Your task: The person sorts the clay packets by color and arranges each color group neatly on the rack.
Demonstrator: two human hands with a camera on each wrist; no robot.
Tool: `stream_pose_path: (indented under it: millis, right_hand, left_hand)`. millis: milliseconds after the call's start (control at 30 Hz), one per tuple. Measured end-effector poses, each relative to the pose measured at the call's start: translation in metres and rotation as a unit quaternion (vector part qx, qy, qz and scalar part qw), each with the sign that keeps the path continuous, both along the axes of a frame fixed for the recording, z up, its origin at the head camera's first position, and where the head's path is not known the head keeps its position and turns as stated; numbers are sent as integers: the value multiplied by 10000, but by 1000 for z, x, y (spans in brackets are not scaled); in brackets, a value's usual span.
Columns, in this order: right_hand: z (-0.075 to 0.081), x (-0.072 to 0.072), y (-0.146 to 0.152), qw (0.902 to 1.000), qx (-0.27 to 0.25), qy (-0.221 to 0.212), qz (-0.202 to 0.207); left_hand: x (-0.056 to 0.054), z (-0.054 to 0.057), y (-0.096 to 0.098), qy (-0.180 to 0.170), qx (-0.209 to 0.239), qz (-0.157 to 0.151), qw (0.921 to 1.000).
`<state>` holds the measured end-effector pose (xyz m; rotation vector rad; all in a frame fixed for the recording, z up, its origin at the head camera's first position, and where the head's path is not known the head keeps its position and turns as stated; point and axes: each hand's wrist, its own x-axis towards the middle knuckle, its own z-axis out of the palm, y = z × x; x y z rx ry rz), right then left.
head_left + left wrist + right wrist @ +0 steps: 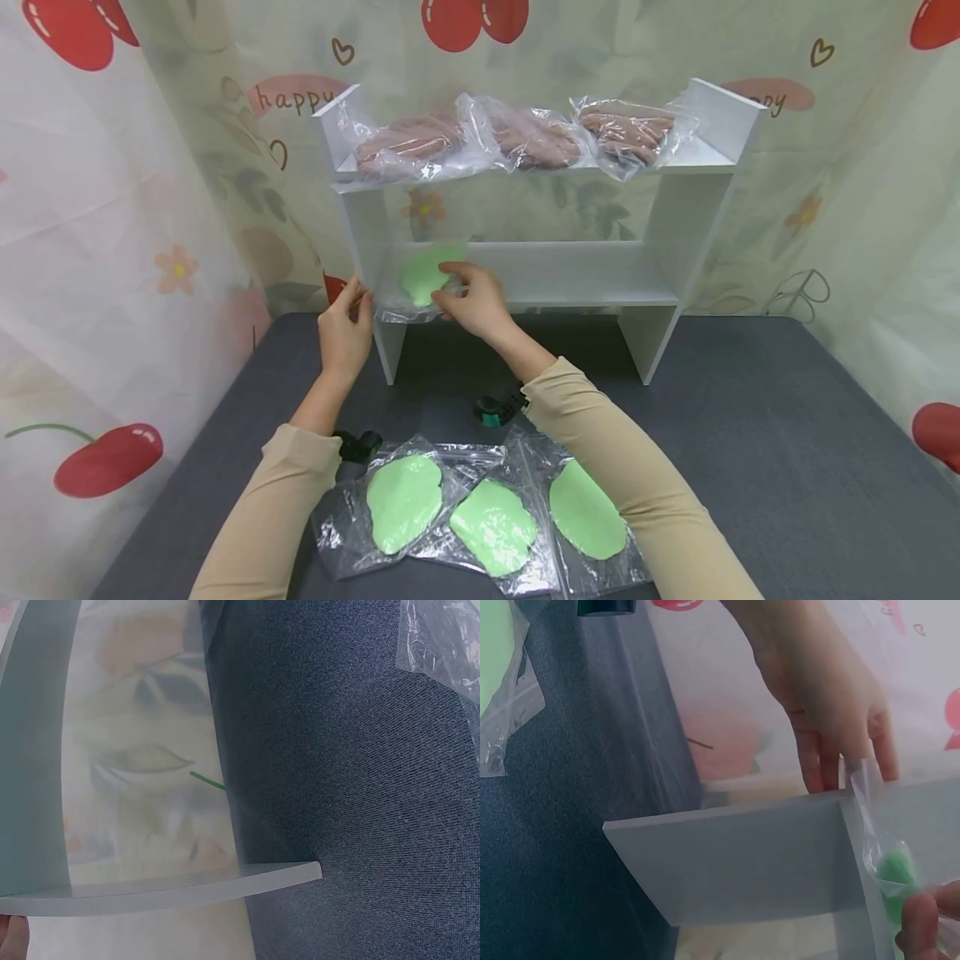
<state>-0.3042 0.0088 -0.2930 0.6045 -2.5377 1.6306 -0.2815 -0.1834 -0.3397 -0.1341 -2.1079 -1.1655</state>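
On the middle board of a white rack (570, 267) lies a clear plastic bag with a flat green piece (422, 275) inside. My right hand (474, 300) pinches this bag between thumb and fingers; in the right wrist view its fingertips (921, 922) are beside the green piece (895, 874). My left hand (347, 329) is at the rack's left side panel (367, 233), its fingers against the outer face. In the right wrist view the left hand (832, 712) reaches down to the panel edge with fingers fairly straight, and the bag's corner overlaps it.
Three clear bags with green pieces (405, 504) (495, 527) (587, 510) lie on the dark table (765, 450) in front. Along the rack's top board are bags of brownish sausage-like pieces (412, 137) (536, 137) (628, 133). A patterned curtain (225, 167) hangs behind.
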Motion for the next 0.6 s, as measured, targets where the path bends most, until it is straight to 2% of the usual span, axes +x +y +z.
stream_pose_path:
  millis: [300,600]
  right_hand:
    - [3,-1,-14,9988,312,-371,-32]
    - [1,-4,-21,9987,395,-59,-310]
  left_hand:
    - [-1,0,1,4,-34,88,10000]
    - [-1,0,0,-65,-64,91,9999]
